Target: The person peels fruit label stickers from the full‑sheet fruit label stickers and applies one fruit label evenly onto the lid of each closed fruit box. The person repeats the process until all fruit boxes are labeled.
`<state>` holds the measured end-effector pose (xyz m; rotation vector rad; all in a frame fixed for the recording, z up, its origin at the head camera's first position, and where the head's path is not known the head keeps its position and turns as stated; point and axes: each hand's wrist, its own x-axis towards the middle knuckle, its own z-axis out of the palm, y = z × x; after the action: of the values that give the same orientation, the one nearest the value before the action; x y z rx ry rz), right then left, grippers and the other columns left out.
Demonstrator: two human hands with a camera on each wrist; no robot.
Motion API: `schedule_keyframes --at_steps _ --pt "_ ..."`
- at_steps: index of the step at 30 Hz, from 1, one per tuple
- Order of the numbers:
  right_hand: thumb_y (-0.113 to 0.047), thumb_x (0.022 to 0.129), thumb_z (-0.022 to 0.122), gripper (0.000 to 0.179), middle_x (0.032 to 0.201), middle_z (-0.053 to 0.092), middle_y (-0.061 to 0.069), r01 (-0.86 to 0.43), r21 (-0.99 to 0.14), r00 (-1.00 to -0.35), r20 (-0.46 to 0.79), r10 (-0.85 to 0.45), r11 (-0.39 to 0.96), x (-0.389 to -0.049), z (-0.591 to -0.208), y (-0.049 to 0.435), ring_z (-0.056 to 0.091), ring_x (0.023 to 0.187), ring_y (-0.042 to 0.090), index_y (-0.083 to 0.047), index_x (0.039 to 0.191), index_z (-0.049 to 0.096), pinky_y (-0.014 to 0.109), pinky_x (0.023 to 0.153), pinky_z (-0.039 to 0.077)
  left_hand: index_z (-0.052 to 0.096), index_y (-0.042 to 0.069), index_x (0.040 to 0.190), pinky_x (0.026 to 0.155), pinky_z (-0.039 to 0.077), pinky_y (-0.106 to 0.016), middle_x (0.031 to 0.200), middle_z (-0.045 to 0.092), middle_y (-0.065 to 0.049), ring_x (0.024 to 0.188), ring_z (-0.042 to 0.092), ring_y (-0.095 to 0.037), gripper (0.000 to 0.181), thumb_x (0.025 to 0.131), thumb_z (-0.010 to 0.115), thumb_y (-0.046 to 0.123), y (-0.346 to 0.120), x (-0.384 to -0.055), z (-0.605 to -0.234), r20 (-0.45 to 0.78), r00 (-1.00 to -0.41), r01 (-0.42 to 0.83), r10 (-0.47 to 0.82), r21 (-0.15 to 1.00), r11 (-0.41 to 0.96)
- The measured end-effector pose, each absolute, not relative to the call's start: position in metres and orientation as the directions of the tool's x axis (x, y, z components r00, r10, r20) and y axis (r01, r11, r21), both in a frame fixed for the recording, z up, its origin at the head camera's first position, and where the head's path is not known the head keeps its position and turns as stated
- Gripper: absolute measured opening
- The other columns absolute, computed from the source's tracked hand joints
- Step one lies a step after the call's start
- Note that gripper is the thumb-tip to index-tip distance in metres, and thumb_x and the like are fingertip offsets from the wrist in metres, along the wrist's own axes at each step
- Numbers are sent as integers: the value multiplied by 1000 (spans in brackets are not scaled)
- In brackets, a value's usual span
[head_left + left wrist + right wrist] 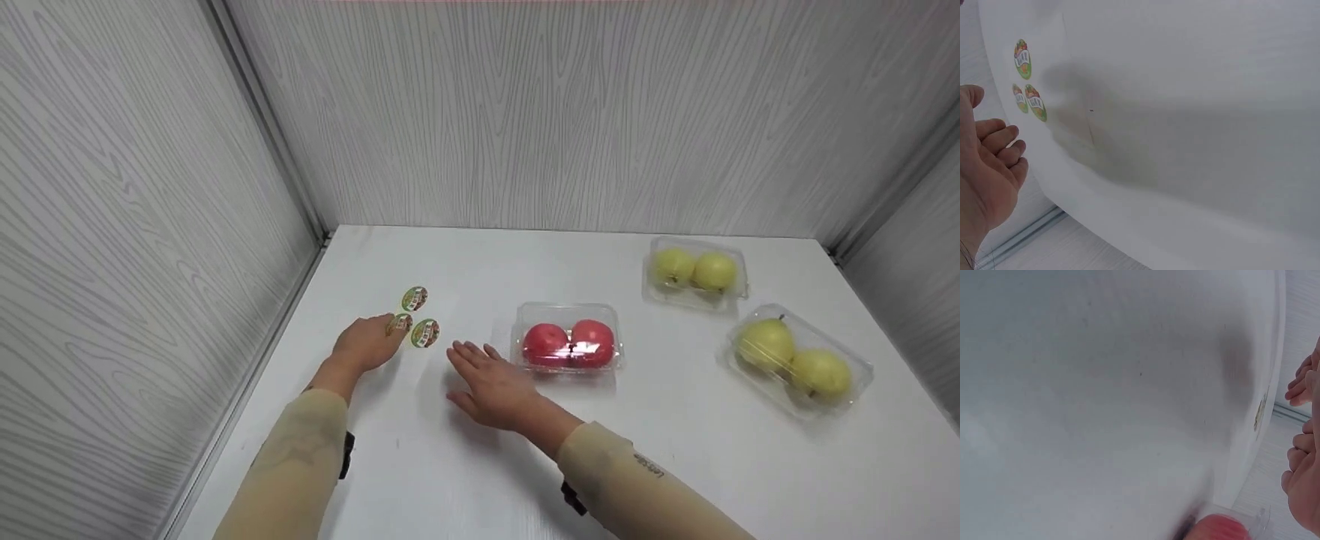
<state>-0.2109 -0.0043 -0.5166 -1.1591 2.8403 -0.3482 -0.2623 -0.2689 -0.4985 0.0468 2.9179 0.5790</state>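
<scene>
My left hand [369, 343] is at the left of the table, its fingertips overlapping one oval sticker [403, 322] in the head view. Two more green-and-red stickers, an upper one [414, 298] and a right one [425, 333], lie close by. In the left wrist view the left hand [991, 163] has loosely curled fingers, with nothing visible in them. Palm down, my right hand [495, 390] is over the table with fingers extended, between the stickers and a clear plastic box [566, 311] of two red apples [592, 343].
Toward the back right stands a clear box [694, 302] with two yellow-green pears [714, 271]. Another clear box [847, 349] at the right holds two larger pears [765, 343]. Wood-grain panels [487, 112] enclose the white table [675, 465].
</scene>
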Motion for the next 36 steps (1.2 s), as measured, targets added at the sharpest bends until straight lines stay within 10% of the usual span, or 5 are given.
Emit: schedule_keyframes --at_steps 20,26,36 --pt "-42 111 51 62 168 40 9 -694 -251 -683 -65 -727 675 -206 -533 -10 33 157 23 -7 162 43 44 127 25 72 -2 115 89 51 -47 104 68 -16 91 60 -30 54 106 42 42 -236 -257 -478 -396 -913 -47 97 337 940" --pt "-40 111 53 61 165 45 11 -698 -242 -684 -51 -727 674 -206 -540 -4 38 155 25 -5 159 46 45 126 28 60 10 72 58 39 -32 62 51 -1 58 46 -18 50 105 40 42 -220 -259 -472 -493 -867 -147 74 396 906" --pt "-39 111 53 51 158 53 13 -697 -203 -695 -46 -718 688 -207 -541 6 44 151 28 -4 147 59 47 124 32 73 -7 115 89 61 -45 100 78 -22 95 76 -32 62 106 34 40 -207 -257 -466 -537 -830 -189 150 523 831"
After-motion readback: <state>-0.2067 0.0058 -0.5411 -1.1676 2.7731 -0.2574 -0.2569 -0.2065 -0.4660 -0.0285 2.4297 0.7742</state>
